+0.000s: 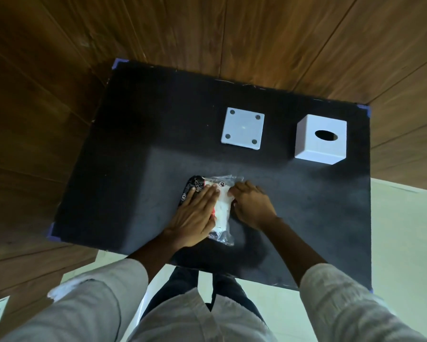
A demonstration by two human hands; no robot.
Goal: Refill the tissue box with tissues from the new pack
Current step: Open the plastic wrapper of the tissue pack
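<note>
A plastic-wrapped tissue pack [222,207], black and red at its left end and white in the middle, lies on the black table [138,134] near its front edge. My left hand [195,215] lies flat on the pack's left half, fingers together, pressing it down. My right hand [252,204] curls against the pack's right edge, fingertips pinching the clear wrapper. The white cube-shaped tissue box cover [321,139] with a dark oval slot stands at the back right. Its white square base plate [243,128], with a round pad at each corner, lies flat to the left of it.
The table has purple tape at its corners [52,234] and is set against a wooden wall [257,33] at the back and left. A pale floor [405,230] shows to the right and below. My legs stand at the front edge.
</note>
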